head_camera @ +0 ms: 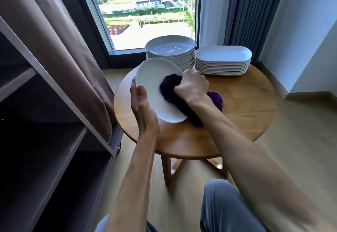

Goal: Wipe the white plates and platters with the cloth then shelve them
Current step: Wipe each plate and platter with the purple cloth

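Currently our left hand (141, 102) grips a tilted white plate (156, 84) by its rim above the round table (246, 107); right hand (193, 85) clenches the purple cloth (169, 91) against its face.

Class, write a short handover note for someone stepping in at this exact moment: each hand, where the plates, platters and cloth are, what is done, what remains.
Left hand holds a white plate by its rim, tilted above the round table.
Right hand grips the purple cloth and presses it on the plate's face; the cloth's tail lies on the table.
Plate stack and platter stack stand side by side at the table's far edge.
The shelves to the left show no dishes.
Done: wiping of this plate is under way.
Left: finish it, shelve it, then wipe and shelve both stacks.
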`<state>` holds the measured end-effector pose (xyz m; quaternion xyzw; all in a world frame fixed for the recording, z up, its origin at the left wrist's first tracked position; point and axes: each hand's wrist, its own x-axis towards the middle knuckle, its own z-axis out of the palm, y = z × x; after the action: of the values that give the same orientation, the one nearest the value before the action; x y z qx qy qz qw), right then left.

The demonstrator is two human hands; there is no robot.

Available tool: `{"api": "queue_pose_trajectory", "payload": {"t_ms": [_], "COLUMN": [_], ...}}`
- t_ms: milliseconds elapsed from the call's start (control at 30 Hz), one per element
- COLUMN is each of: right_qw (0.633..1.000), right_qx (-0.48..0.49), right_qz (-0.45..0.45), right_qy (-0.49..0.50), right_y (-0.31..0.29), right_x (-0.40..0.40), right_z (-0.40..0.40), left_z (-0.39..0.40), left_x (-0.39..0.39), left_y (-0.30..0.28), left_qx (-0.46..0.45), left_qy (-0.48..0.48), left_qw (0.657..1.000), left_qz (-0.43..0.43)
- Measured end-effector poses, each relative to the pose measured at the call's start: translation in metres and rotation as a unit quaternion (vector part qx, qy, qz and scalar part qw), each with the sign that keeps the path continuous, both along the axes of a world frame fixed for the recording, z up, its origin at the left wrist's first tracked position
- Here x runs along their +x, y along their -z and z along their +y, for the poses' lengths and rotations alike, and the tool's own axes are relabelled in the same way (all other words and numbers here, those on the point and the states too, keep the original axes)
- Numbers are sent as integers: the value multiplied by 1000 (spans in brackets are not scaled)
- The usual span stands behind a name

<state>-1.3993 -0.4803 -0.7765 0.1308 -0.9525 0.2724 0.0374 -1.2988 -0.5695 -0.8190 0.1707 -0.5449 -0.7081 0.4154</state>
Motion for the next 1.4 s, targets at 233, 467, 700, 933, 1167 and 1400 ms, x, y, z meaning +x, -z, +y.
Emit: {"api": "queue_pose_trajectory", "payload": {"t_ms": [233,467,700,933,1167,1400], "right_qw": [988,941,967,958,969,850], "right_qx": [-132,-186,-15,-281,-231,-441], "right_qz": [76,49,-86,-11,-28,-49], "right_qy": [-34,-279,-238,63,87,-283], "right_y": [-33,-26,-2,19,8,-19], "right_x": [-13,35,28,2,-9,2], "right_z": [-16,-25,-17,12,30,28], "left_z": [17,-4,-32,-30,-36,-31], "left_x": [-5,-1,9,14,23,29], "left_y": [-2,-7,-16,-18,-22,-29], "left_qx": [-71,-19,7,86,291,437], "left_qy": [36,-19,-82,-105,37,170], "left_qw": [996,1000,997,991,955,883], "left_qz": [-30,5,-4,-2,55,2]}}
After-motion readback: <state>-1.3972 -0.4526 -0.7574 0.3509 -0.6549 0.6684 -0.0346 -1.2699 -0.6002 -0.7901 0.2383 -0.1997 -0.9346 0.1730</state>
